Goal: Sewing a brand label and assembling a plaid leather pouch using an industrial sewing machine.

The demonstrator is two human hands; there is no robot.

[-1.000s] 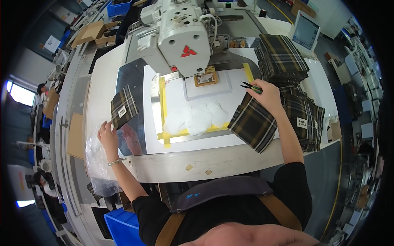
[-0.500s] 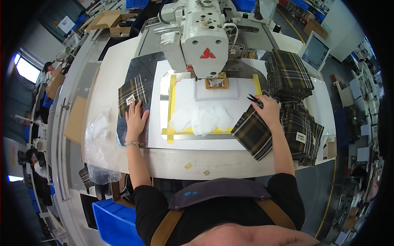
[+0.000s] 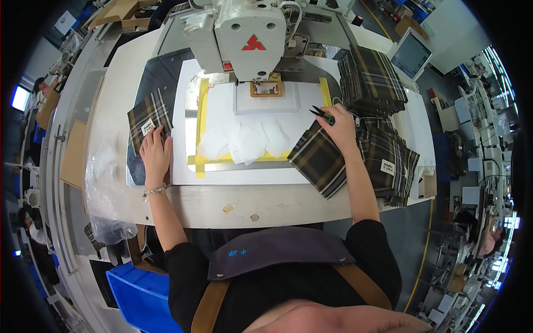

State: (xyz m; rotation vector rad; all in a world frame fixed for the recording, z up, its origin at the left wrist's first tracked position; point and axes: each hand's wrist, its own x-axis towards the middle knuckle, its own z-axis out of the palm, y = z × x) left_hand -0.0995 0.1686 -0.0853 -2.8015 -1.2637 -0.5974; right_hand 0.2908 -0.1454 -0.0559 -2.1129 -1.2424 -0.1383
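At the left, a plaid fabric piece (image 3: 154, 109) with a small white sewn-on label (image 3: 147, 126) lies on the dark sheet. My left hand (image 3: 155, 155) rests on its lower part, fingers stretched out just below the label. In my right hand (image 3: 342, 129) is a pair of thread snips (image 3: 323, 115), dark blades pointing left. That hand is above another plaid piece (image 3: 319, 158), turned at an angle on the table. Beside it lie loosely piled plaid pieces (image 3: 386, 150), one showing a white label. Thin white backing sheets (image 3: 244, 141) lie between my hands.
A large white sewing machine (image 3: 250, 41) stands ahead, its small orange frame (image 3: 266, 89) over a yellow-taped template (image 3: 203, 122). A tall plaid stack (image 3: 373, 80) and a monitor (image 3: 411, 54) are at right. Clear plastic (image 3: 105, 188) and a blue crate (image 3: 139, 294) lie left.
The whole view has shifted, so the table and machine appear farther left and higher. My left hand still lies on the labelled fabric, and my right still holds the snips.
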